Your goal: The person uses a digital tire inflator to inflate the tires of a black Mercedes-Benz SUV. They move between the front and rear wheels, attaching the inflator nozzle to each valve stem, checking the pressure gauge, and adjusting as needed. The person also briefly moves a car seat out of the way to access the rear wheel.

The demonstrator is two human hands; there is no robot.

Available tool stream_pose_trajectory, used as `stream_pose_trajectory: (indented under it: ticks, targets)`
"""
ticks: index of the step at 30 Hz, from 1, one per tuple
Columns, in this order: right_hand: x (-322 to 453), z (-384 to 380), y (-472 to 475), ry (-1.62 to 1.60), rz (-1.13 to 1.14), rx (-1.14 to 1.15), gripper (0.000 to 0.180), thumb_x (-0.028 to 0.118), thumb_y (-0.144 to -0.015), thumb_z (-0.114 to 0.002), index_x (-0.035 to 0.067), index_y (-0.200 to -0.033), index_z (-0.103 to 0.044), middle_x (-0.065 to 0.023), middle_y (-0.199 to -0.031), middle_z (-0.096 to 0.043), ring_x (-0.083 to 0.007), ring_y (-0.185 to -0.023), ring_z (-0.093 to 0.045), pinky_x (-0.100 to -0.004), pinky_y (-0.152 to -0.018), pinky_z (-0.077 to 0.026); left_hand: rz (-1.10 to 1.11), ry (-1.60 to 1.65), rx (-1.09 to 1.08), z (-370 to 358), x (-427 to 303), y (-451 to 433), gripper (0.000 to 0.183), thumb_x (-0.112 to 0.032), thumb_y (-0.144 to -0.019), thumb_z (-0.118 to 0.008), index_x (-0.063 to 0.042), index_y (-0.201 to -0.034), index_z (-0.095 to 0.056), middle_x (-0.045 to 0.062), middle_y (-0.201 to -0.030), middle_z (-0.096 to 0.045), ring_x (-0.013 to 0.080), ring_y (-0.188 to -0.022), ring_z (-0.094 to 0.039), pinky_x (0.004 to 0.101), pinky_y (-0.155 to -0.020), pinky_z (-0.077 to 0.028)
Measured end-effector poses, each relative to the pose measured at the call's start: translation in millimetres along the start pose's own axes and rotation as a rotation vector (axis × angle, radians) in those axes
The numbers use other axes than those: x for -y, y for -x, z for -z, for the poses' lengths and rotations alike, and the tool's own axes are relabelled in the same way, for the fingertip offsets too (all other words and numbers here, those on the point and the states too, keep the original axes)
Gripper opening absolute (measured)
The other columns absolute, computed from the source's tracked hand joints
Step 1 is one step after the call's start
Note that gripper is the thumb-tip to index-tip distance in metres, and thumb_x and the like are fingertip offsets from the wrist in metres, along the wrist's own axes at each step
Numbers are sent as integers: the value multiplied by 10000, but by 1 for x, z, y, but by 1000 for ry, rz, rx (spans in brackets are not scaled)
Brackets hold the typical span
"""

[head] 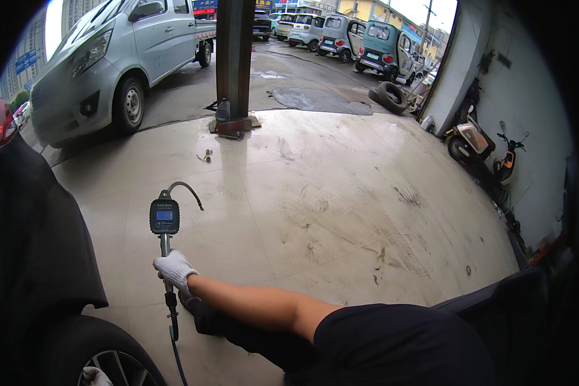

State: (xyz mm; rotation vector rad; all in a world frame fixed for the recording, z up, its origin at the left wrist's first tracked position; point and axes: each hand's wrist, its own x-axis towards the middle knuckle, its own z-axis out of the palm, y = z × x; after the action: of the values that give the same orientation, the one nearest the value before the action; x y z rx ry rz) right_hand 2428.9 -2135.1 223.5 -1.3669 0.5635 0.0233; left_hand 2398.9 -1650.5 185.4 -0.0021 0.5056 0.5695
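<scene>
In a white knitted glove, my right hand [174,271] grips the metal handle of a digital tyre inflator gauge [164,216], held upright with its small screen lit. A short hose [188,187] curves from its top and its end hangs free; a thin air line [177,357] runs down from the handle's bottom. My left hand [95,377], also gloved, is at the spoked rim of a car wheel [118,366] at the bottom left, cut by the picture's edge. What its fingers do is hidden.
The dark car body [29,231] stands close on the left. A steel pillar [234,62] rises ahead, with a plastic bottle [223,110] at its base. Beyond it is a silver pickup [125,58]. Old tyres [391,97] and scooters [470,140] stand at the right.
</scene>
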Motion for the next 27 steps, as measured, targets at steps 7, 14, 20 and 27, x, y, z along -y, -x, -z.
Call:
stream_pose_trajectory:
  ticks: [7, 14, 20, 27]
  targets:
    - [-1, -2, 2, 27, -36, 101, 194, 195, -829, -629, 40, -911, -548, -71, -722, -590, -188, -627, -597, -379, -534, -491, 20, 53, 19, 26, -29, -76, 230, -83, -1012, -415, -11, -871, -581, 110, -742, -584, 270, -685, -617, 422, -674, -563]
    - [-4, -5, 0, 21, -72, 153, 177, 179, -830, -636, 37, -869, -537, -65, -712, -589, -183, -591, -582, -369, -526, -485, -51, -198, -279, 23, -28, -63, 189, -29, -967, -461, 2, -838, -596, 103, -678, -580, 258, -586, -595, 392, -561, -559]
    - [-8, -6, -1, -45, -74, 144, 164, 163, -818, -640, 44, -834, -528, -54, -702, -576, -178, -594, -589, -360, -533, -486, 41, 42, 35, 31, -31, -74, 189, -15, -967, -463, 12, -860, -616, 101, -699, -598, 257, -628, -615, 396, -639, -571]
    - [-3, -7, 4, -27, -66, 169, 174, 167, -817, -641, 40, -841, -525, -49, -698, -565, -173, -597, -590, -357, -540, -493, -21, -196, -236, 25, -39, -75, 170, -25, -985, -481, 35, -941, -633, 108, -745, -619, 256, -651, -623, 400, -641, -574]
